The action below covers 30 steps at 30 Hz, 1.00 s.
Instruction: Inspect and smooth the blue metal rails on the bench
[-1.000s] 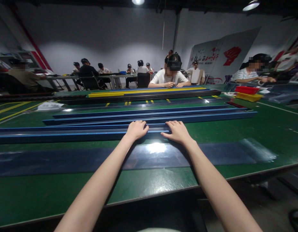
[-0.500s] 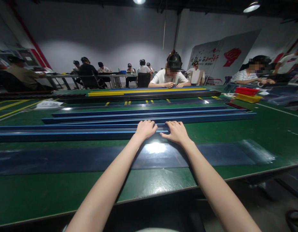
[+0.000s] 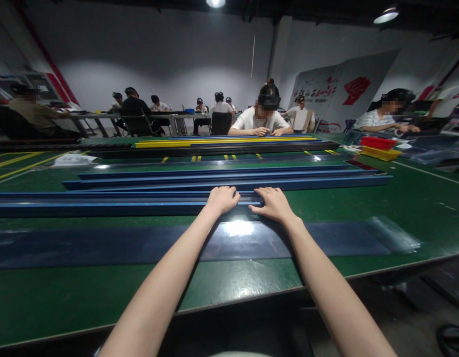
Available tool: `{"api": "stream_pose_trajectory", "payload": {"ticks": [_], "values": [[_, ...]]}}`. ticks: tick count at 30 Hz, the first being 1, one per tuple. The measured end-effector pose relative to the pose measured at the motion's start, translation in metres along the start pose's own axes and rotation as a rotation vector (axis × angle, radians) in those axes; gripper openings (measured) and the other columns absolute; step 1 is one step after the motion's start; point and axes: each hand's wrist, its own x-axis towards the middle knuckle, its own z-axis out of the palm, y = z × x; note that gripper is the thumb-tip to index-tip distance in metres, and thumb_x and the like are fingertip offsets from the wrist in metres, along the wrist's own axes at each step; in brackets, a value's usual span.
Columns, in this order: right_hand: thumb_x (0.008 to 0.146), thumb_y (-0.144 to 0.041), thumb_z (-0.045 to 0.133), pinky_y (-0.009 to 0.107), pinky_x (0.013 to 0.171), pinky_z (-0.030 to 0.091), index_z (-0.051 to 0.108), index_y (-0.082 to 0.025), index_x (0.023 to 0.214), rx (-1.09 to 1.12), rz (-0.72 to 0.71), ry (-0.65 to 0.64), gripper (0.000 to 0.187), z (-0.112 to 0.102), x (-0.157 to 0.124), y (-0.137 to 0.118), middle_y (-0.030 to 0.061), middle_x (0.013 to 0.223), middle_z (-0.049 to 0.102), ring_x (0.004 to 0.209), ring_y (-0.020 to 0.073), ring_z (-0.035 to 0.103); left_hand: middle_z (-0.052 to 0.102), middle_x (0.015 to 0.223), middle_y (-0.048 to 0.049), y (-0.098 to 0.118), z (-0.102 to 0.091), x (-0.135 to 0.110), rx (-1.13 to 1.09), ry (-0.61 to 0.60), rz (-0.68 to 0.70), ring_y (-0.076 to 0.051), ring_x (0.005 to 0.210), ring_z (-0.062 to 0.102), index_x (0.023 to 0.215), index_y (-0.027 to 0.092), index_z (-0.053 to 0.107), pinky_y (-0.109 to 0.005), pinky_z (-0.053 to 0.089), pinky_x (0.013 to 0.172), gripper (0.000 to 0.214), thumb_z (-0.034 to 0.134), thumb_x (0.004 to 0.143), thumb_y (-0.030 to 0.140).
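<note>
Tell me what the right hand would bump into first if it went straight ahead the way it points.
Beyond the near blue rail where it is now, the right hand would probably meet the blue rails behind, though how far apart they lie is hard to judge.

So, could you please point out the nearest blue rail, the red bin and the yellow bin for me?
Nearest blue rail (image 3: 114, 210): head view, on its front wall.
Red bin (image 3: 378, 144): head view, on its near side.
Yellow bin (image 3: 380, 153): head view, on its near side.
</note>
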Motion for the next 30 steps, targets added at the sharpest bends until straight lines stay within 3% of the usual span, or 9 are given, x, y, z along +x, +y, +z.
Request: {"api": "stream_pose_trajectory", "payload": {"ticks": [15,30], "values": [[0.076,-0.045,0.054,0.035,0.088,0.036,0.054,-0.014,0.119,0.101,-0.074,-0.009,0.053,0.001,0.001,-0.003,0.0118,0.119,0.058,0.108,0.0233,0.052,0.067,0.095,-0.0084,-0.010,-0.001,-0.005,0.031,0.014,-0.024,-0.023,0.089,0.063,0.093,0.018,0.062,-0.032,0.045,0.075,0.037,0.027,0.088,0.030],[0.069,-0.052,0.060,0.032,0.083,0.045,0.058,-0.018,0.111,0.265,0.050,0.020,0.055,-0.006,-0.015,0.032,0.0084,0.110,0.063,0.097,0.0214,0.059,0.065,0.098,-0.0098,-0.007,0.001,-0.009,0.002,0.031,-0.050,-0.022,0.094,0.059,0.094,0.016,0.061,-0.033,0.041,0.080,0.037,0.027,0.088,0.028]]}}
